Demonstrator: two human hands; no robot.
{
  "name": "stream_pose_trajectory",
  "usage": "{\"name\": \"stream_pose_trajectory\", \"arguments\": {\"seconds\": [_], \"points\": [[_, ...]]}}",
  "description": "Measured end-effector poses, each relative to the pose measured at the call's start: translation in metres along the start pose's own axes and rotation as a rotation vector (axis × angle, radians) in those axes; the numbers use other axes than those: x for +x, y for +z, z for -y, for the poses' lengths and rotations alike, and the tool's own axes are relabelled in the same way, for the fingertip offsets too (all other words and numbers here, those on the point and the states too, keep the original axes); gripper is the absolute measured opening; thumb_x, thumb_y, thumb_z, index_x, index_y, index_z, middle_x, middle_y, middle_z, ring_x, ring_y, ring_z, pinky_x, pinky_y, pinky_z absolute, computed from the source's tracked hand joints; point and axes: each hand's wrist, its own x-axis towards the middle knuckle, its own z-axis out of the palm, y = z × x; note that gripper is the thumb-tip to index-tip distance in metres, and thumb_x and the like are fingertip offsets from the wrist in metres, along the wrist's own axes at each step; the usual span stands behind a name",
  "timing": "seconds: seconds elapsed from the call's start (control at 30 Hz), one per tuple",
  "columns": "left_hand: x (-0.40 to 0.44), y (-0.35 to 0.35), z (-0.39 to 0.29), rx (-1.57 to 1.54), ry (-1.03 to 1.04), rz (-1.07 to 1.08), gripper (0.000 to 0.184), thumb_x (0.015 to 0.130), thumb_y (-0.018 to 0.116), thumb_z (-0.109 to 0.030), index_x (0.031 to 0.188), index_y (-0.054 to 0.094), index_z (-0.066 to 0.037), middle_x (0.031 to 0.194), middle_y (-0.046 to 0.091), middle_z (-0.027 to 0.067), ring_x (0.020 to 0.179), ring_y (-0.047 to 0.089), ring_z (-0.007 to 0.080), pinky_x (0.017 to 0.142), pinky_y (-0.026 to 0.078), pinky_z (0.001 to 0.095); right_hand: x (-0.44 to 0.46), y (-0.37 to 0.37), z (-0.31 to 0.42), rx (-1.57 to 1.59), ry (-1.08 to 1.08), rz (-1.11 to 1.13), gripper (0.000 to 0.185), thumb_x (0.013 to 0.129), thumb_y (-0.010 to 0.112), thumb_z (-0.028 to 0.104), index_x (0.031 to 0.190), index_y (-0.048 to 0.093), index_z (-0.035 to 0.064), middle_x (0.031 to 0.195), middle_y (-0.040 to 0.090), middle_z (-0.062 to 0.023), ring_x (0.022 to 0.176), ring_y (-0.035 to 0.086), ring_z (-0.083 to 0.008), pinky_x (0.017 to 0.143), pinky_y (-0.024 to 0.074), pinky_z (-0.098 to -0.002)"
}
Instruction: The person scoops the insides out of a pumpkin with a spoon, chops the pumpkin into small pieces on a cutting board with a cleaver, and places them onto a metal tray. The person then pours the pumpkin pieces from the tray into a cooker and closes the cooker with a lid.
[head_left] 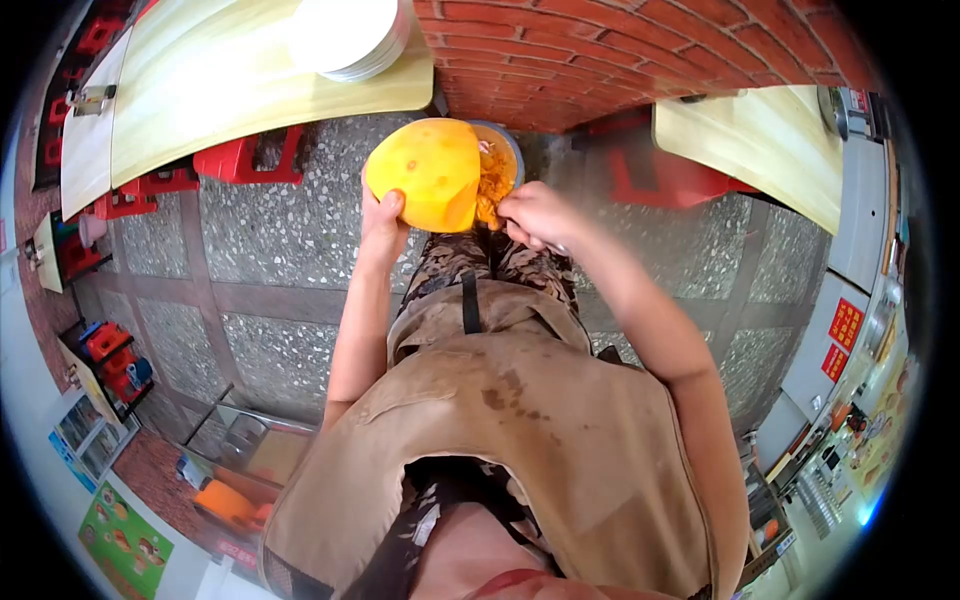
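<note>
My left hand [383, 222] holds a large peeled yellow pumpkin [420, 175] from its lower left side, thumb on the near face. The pumpkin is tilted, its right side turned toward a round container [513, 150] partly hidden behind it. Stringy orange pulp [493, 180] shows between the pumpkin's right edge and the container's rim. Beside that pulp, my right hand [535, 215] is closed around a thin metal utensil [558, 247]. Only the end of its handle sticks out below the fist; its working end is hidden.
A pale table [230, 90] with a stack of white plates [365, 50] stands at the upper left, red stools [250, 158] under it. A brick wall [620, 60] rises ahead. Another table [770, 145] is at the right. Below lies a speckled floor [280, 250].
</note>
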Motion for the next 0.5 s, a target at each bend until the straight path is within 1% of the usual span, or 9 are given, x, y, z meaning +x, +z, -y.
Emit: {"name": "stream_pose_trajectory", "arguments": {"seconds": [0.03, 0.1, 0.13, 0.17, 0.23, 0.27, 0.3, 0.37, 0.5], "points": [[0.007, -0.001, 0.005, 0.007, -0.009, 0.011, 0.092, 0.067, 0.077, -0.038, 0.133, 0.024, -0.004, 0.123, 0.045, 0.0127, 0.113, 0.048, 0.0237, 0.094, 0.044, 0.038, 0.015, -0.007, -0.006, 0.015, -0.003, -0.005, 0.019, 0.086, 0.044, 0.013, 0.076, 0.055, 0.0006, 0.048, 0.045, -0.0018, 0.034, 0.034, -0.0086, 0.033, 0.0249, -0.0255], [0.021, 0.0, 0.015, 0.169, -0.003, -0.095, 0.084, 0.072, 0.074, -0.025, 0.134, 0.022, -0.006, 0.125, 0.042, 0.0121, 0.113, 0.046, 0.0242, 0.093, 0.044, 0.0374, 0.048, -0.023, -0.021, 0.344, 0.151, 0.172, 0.019, 0.087, 0.042, 0.013, 0.084, 0.054, -0.0015, 0.047, 0.04, 0.0003, 0.034, 0.031, -0.0077, 0.033, 0.0232, -0.0242], [0.027, 0.003, 0.017, 0.221, -0.055, -0.169, 0.077, 0.074, 0.07, -0.014, 0.134, 0.022, -0.005, 0.123, 0.042, 0.0132, 0.112, 0.047, 0.0237, 0.093, 0.043, 0.0368, 0.067, -0.027, -0.029, 0.412, 0.199, 0.201, 0.02, 0.088, 0.04, 0.013, 0.09, 0.052, -0.003, 0.047, 0.036, 0.0028, 0.033, 0.028, -0.0059, 0.032, 0.0225, -0.0218], [0.034, 0.003, 0.023, 0.228, -0.066, -0.158, 0.077, 0.074, 0.07, -0.014, 0.134, 0.022, -0.005, 0.123, 0.042, 0.0132, 0.112, 0.047, 0.0237, 0.093, 0.043, 0.0368, 0.08, -0.031, -0.035, 0.429, 0.198, 0.197, 0.02, 0.088, 0.04, 0.013, 0.09, 0.052, -0.003, 0.047, 0.036, 0.0028, 0.033, 0.028, -0.0059, 0.032, 0.0225, -0.0218], [0.049, -0.004, 0.036, 0.623, 0.027, -0.183, 0.077, 0.073, 0.07, -0.011, 0.133, 0.023, -0.005, 0.122, 0.043, 0.0148, 0.11, 0.047, 0.0234, 0.093, 0.043, 0.0359, 0.11, -0.038, -0.048, 0.68, 0.315, 0.268, 0.022, 0.089, 0.039, 0.014, 0.091, 0.052, -0.0031, 0.048, 0.036, 0.0044, 0.033, 0.026, -0.0043, 0.031, 0.0236, -0.02], [0.05, -0.001, 0.036, 0.632, 0.017, -0.173, 0.077, 0.073, 0.07, -0.011, 0.133, 0.023, -0.005, 0.122, 0.043, 0.0148, 0.11, 0.047, 0.0234, 0.093, 0.043, 0.0359, 0.132, -0.041, -0.063, 0.768, 0.336, 0.314, 0.023, 0.09, 0.037, 0.015, 0.094, 0.051, -0.0032, 0.048, 0.035, 0.0058, 0.034, 0.026, -0.0034, 0.031, 0.0253, -0.0188], [0.053, 0.009, 0.035, 0.629, 0.024, -0.141, 0.077, 0.072, 0.07, -0.009, 0.133, 0.023, -0.004, 0.122, 0.043, 0.0152, 0.109, 0.048, 0.0232, 0.094, 0.043, 0.0356, 0.144, -0.039, -0.076, 0.977, 0.324, 0.384, 0.024, 0.091, 0.037, 0.015, 0.095, 0.051, -0.0031, 0.049, 0.035, 0.0061, 0.034, 0.027, -0.0034, 0.031, 0.0252, -0.0185], [0.057, 0.013, 0.039, 0.632, 0.024, -0.115, 0.077, 0.072, 0.071, -0.008, 0.132, 0.023, -0.004, 0.121, 0.043, 0.0156, 0.109, 0.048, 0.023, 0.094, 0.042, 0.0352, 0.168, -0.037, -0.093, 1.077, 0.347, 0.426, 0.026, 0.091, 0.034, 0.015, 0.096, 0.053, -0.0019, 0.05, 0.037, 0.0064, 0.036, 0.029, -0.0031, 0.034, 0.0241, -0.019], [0.056, 0.019, 0.036, 0.694, 0.032, -0.087, 0.077, 0.072, 0.072, -0.009, 0.132, 0.023, -0.004, 0.121, 0.044, 0.015, 0.109, 0.048, 0.0229, 0.095, 0.042, 0.0355, 0.189, -0.032, -0.116, 1.22, 0.362, 0.543, 0.025, 0.092, 0.035, 0.016, 0.094, 0.052, -0.0021, 0.051, 0.037, 0.0062, 0.037, 0.029, -0.0031, 0.034, 0.0244, -0.0194]]}}
